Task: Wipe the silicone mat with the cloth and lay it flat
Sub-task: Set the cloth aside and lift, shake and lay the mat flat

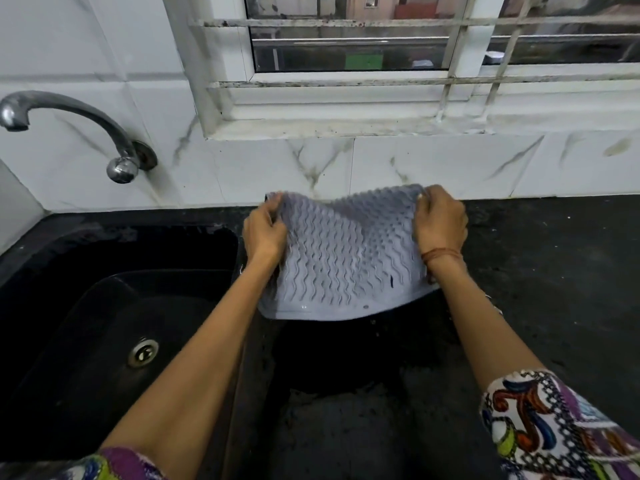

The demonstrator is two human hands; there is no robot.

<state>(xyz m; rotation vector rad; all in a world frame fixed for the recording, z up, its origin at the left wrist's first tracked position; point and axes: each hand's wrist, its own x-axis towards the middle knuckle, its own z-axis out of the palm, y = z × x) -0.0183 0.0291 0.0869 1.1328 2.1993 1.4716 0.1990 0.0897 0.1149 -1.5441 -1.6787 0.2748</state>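
Note:
A pale grey silicone mat with wavy raised ridges hangs in the air above the black countertop, just right of the sink. My left hand grips the mat's upper left corner. My right hand grips its upper right corner. The mat sags between them, and its lower edge curves close to the counter. No cloth is in view.
A black sink with a metal drain lies to the left, under a chrome tap on the white marbled tile wall. A barred window sits above the counter. The counter surface looks wet below the mat.

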